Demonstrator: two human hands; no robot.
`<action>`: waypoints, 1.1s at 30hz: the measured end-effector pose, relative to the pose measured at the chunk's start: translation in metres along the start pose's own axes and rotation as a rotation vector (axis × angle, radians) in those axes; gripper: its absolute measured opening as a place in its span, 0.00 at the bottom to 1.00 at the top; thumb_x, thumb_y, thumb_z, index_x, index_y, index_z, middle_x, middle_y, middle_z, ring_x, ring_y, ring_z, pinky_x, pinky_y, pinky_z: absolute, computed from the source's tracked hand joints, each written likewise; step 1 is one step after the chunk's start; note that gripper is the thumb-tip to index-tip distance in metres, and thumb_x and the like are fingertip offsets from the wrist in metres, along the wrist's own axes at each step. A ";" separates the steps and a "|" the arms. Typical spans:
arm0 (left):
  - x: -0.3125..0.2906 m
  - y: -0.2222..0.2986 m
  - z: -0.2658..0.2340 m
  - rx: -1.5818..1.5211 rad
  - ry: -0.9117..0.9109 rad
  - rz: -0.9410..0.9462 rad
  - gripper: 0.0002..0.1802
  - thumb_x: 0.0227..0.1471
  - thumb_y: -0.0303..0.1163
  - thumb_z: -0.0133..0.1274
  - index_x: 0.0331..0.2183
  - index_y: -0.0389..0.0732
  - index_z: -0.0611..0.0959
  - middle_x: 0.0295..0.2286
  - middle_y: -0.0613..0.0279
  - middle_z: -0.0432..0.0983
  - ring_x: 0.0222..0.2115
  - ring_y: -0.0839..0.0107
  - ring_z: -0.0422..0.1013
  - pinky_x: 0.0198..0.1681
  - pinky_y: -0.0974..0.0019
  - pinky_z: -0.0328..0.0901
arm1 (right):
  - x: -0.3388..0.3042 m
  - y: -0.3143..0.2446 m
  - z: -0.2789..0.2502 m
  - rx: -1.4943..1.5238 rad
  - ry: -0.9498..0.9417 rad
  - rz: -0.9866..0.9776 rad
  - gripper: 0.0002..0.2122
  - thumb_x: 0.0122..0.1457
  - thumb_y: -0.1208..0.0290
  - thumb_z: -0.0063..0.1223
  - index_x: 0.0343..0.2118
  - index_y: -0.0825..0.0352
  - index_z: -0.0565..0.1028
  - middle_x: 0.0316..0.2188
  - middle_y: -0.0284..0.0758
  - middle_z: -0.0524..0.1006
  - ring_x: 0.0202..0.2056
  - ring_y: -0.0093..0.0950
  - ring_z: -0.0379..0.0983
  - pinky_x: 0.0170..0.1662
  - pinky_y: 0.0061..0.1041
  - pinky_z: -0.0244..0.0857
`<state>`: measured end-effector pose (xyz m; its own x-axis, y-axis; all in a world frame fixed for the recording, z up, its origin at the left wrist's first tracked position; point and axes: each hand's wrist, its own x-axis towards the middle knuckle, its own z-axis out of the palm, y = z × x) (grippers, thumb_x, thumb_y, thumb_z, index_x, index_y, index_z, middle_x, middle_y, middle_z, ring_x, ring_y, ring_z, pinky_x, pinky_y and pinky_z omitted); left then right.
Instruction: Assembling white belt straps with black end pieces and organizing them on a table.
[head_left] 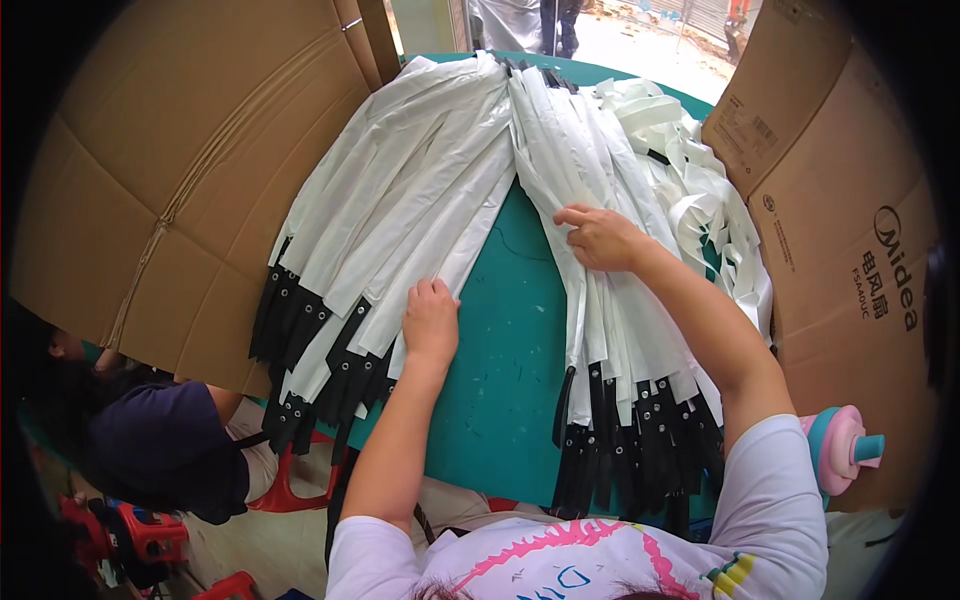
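Two fans of long white fabric strips with black ends and metal eyelets lie on the green table. Over the inner edge of the left bundle, my left hand is closed, fingers curled on a white strip. My right hand rests on the upper middle of the right bundle, fingers bent but apart and the index reaching left. Nothing shows between those fingers. The black ends of both bundles point toward me, some hanging past the near edge.
Loose white tape lies heaped at the far right. Tall cardboard stands at the left and a cardboard box at the right. A pink and teal bottle is by my right elbow. Another person sits at lower left beside red stools.
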<state>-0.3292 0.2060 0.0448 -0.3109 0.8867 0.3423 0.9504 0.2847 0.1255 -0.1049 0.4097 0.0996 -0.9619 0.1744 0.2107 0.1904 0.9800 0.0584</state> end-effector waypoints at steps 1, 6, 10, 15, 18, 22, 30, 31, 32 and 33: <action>0.004 -0.004 0.001 0.001 0.000 -0.001 0.13 0.47 0.34 0.55 0.32 0.34 0.77 0.30 0.53 0.72 0.34 0.57 0.71 0.37 0.61 0.68 | 0.002 -0.001 -0.002 0.042 -0.037 -0.013 0.06 0.45 0.73 0.46 0.19 0.69 0.73 0.36 0.36 0.73 0.47 0.30 0.67 0.46 0.28 0.64; 0.020 0.007 -0.013 0.037 -0.246 0.056 0.06 0.41 0.28 0.54 0.21 0.36 0.80 0.24 0.50 0.76 0.27 0.51 0.74 0.32 0.55 0.69 | 0.015 -0.012 0.016 -0.045 -0.099 0.085 0.08 0.48 0.69 0.48 0.29 0.66 0.75 0.25 0.34 0.74 0.39 0.32 0.71 0.43 0.29 0.65; 0.013 0.058 -0.024 -0.365 -0.261 0.015 0.08 0.42 0.30 0.52 0.21 0.34 0.80 0.22 0.45 0.75 0.26 0.50 0.73 0.33 0.53 0.68 | 0.032 -0.032 0.005 -0.225 -0.126 0.147 0.12 0.48 0.67 0.51 0.37 0.57 0.74 0.26 0.31 0.74 0.32 0.30 0.73 0.39 0.26 0.65; -0.003 0.104 -0.010 -0.747 -0.239 0.082 0.10 0.45 0.31 0.52 0.21 0.34 0.79 0.23 0.49 0.76 0.25 0.52 0.73 0.31 0.56 0.67 | 0.017 -0.012 0.015 -0.305 -0.145 0.076 0.08 0.46 0.70 0.51 0.32 0.52 0.77 0.29 0.29 0.69 0.34 0.27 0.72 0.40 0.24 0.65; 0.001 0.057 -0.022 -0.615 0.083 0.060 0.16 0.48 0.36 0.54 0.34 0.33 0.78 0.32 0.47 0.74 0.34 0.53 0.71 0.40 0.55 0.64 | -0.004 0.009 0.011 -0.061 -0.012 -0.037 0.06 0.45 0.74 0.49 0.25 0.59 0.77 0.36 0.30 0.73 0.49 0.26 0.65 0.49 0.26 0.62; 0.004 -0.009 -0.024 0.129 0.166 -0.133 0.16 0.46 0.34 0.54 0.36 0.33 0.76 0.34 0.49 0.73 0.34 0.55 0.71 0.39 0.54 0.64 | 0.008 0.022 0.003 -0.116 0.016 -0.322 0.05 0.43 0.77 0.50 0.25 0.65 0.76 0.36 0.32 0.75 0.48 0.30 0.67 0.57 0.29 0.57; 0.017 0.015 -0.025 0.020 -0.212 -0.134 0.08 0.44 0.24 0.48 0.32 0.38 0.76 0.27 0.53 0.74 0.28 0.54 0.74 0.32 0.53 0.68 | 0.015 -0.006 -0.004 0.231 -0.282 0.178 0.24 0.45 0.82 0.44 0.49 0.58 0.67 0.32 0.36 0.76 0.39 0.36 0.72 0.48 0.31 0.64; 0.013 0.030 -0.026 -0.070 -0.199 -0.110 0.08 0.44 0.25 0.48 0.32 0.38 0.75 0.27 0.52 0.74 0.28 0.54 0.74 0.31 0.54 0.69 | 0.019 -0.014 -0.005 0.226 -0.284 0.175 0.24 0.45 0.82 0.44 0.49 0.58 0.67 0.32 0.36 0.76 0.39 0.36 0.72 0.48 0.31 0.64; 0.010 0.050 -0.026 -0.155 -0.190 -0.085 0.08 0.44 0.25 0.49 0.32 0.37 0.74 0.28 0.50 0.73 0.28 0.53 0.74 0.31 0.55 0.69 | 0.022 -0.020 -0.003 0.203 -0.214 0.197 0.26 0.45 0.81 0.45 0.50 0.55 0.65 0.33 0.35 0.75 0.37 0.36 0.72 0.43 0.31 0.65; 0.006 0.078 -0.026 -0.187 -0.295 -0.027 0.12 0.45 0.28 0.50 0.35 0.37 0.74 0.30 0.50 0.73 0.30 0.52 0.73 0.33 0.52 0.68 | 0.022 -0.023 -0.001 0.179 -0.148 0.224 0.27 0.45 0.81 0.45 0.51 0.51 0.64 0.34 0.35 0.73 0.35 0.36 0.73 0.37 0.31 0.67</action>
<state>-0.2571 0.2243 0.0813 -0.2923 0.9547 0.0558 0.9145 0.2619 0.3084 -0.1300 0.3911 0.1038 -0.9207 0.3865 0.0536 0.3753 0.9148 -0.1491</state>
